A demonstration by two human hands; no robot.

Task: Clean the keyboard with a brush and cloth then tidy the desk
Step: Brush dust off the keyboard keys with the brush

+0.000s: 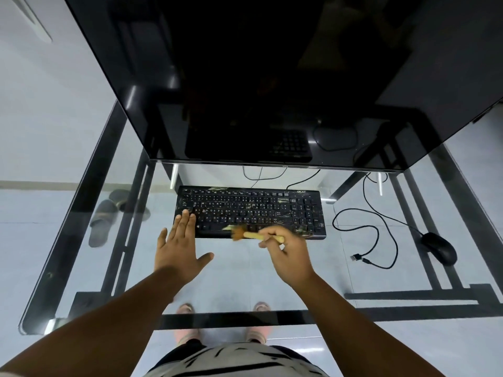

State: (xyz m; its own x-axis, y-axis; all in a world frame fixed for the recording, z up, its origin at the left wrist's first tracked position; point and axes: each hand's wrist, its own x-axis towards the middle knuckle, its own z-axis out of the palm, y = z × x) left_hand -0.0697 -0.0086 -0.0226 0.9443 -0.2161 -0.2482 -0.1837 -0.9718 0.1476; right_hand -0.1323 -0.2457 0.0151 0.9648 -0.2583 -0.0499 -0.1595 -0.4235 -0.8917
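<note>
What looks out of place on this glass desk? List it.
The black mouse is unplugged: its black cable loops loose over the glass desk, USB plug lying free. The black keyboard carries pale smears or glare; I cannot tell which.

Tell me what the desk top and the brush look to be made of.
The desk top looks like clear glass: the floor, slippers and feet show through it, on a dark, probably metal frame. The brush in the right hand seems to have a pale wooden handle and soft tan bristles, though blur leaves the fibre unclear.
</note>
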